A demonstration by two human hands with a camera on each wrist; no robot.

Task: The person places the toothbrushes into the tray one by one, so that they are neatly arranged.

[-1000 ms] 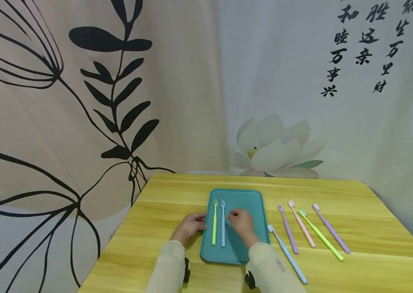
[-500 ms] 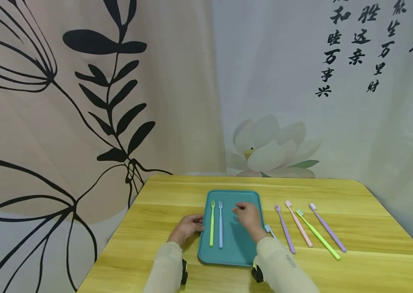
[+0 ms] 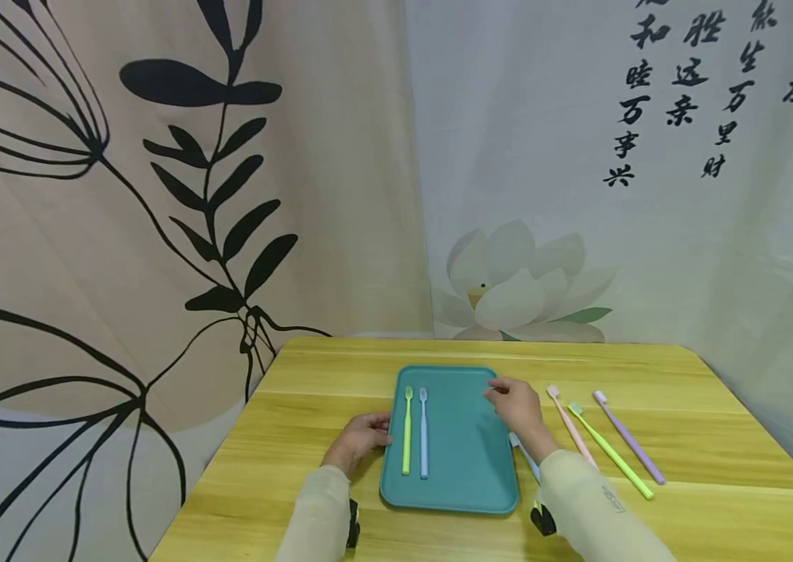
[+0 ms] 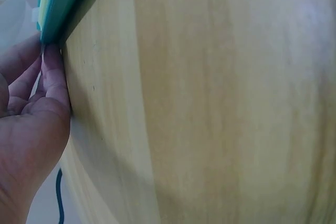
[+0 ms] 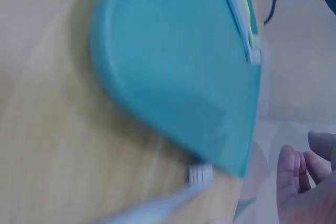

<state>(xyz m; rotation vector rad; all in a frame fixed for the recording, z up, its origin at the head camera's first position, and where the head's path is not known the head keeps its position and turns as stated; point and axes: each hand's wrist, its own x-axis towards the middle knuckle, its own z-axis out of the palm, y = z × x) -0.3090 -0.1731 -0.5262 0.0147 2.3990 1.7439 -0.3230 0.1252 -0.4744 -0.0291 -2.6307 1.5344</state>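
A teal tray (image 3: 470,437) lies on the table with a green toothbrush (image 3: 407,437) and a light blue toothbrush (image 3: 424,441) side by side along its left part. My left hand (image 3: 360,441) pinches the tray's left rim between thumb and fingers, as the left wrist view also shows. Above the tray's right edge is my right hand (image 3: 519,410), fingers loosely bent, holding nothing. Beneath the right forearm, a second light blue toothbrush (image 3: 524,456) shows only in part; its bristled head (image 5: 200,173) sits beside the tray edge in the right wrist view.
Right of the tray on the wooden table (image 3: 326,375) lie a pink toothbrush (image 3: 569,421), partly behind the sleeve, another green toothbrush (image 3: 613,453) and a purple toothbrush (image 3: 631,439). A printed curtain (image 3: 354,195) hangs behind the table.
My right hand has moved right from over the middle of the tray to its right edge. The forearm now hides a nearer purple toothbrush. The left hand stays at the rim.
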